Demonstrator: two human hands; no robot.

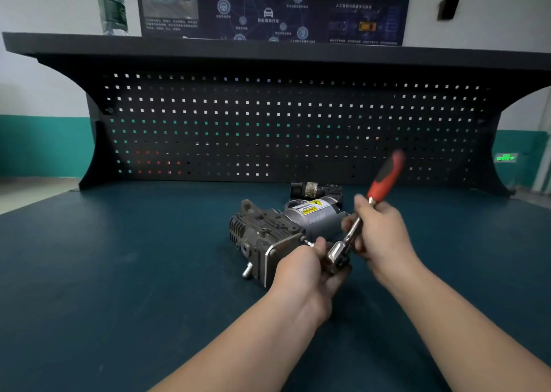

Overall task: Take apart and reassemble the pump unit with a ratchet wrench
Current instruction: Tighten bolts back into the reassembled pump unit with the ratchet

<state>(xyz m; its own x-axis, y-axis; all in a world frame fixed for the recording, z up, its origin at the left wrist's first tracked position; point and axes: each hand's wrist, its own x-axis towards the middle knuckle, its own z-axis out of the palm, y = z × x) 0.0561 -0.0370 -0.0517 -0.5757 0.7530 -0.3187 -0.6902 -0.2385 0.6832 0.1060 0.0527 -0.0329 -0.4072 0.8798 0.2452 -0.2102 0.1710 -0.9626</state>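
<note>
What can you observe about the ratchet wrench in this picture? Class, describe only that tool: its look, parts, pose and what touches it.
The ratchet wrench has a shiny metal shank, a chrome head with a socket at its lower end, and a red-and-black grip, blurred, pointing up and to the right. It is held tilted above the green bench mat, just right of the pump unit. The right hand grips the shank below the red grip; the left hand holds the socket end. Whether the socket sits on a bolt cannot be seen.

hands (301, 268): 2 | pump unit (277, 230): 1 | ratchet wrench (368, 206): 1 | bottle (112, 5): 1
</note>
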